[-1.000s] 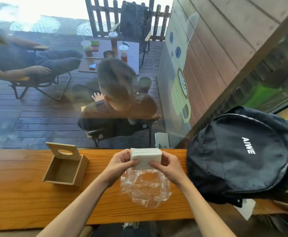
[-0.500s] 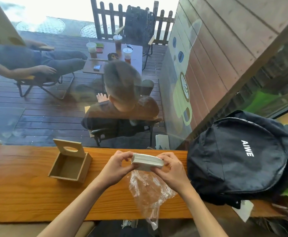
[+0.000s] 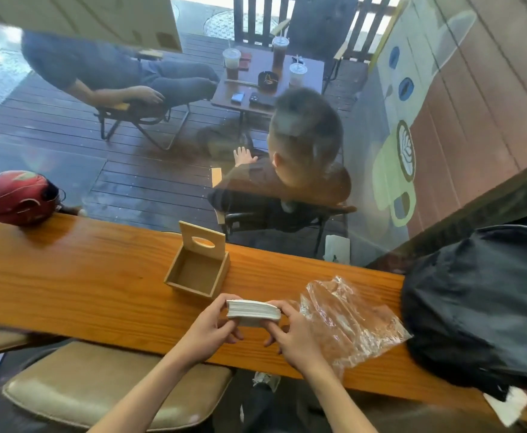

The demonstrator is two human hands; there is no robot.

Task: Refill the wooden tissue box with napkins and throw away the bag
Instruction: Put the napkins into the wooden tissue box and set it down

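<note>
A white stack of napkins (image 3: pixel 253 312) is held flat just above the wooden counter (image 3: pixel 84 276), with my left hand (image 3: pixel 212 328) gripping its left end and my right hand (image 3: pixel 290 334) its right end. The wooden tissue box (image 3: pixel 198 270) stands on the counter just beyond my left hand, its inside bare and its lid with an oval slot tilted up at the back. The clear plastic bag (image 3: pixel 346 317) lies crumpled on the counter to the right of my right hand, with nothing holding it.
A black backpack (image 3: pixel 481 304) fills the counter's right end. A red helmet (image 3: pixel 18 198) sits at the far left. A padded stool (image 3: pixel 99 385) stands below the counter's near edge. Behind the counter a glass window shows people seated on a deck.
The view has swung left and down. The napkin stack has moved left, closer to the box. The bag no longer hangs under it and lies on the counter to the right.
</note>
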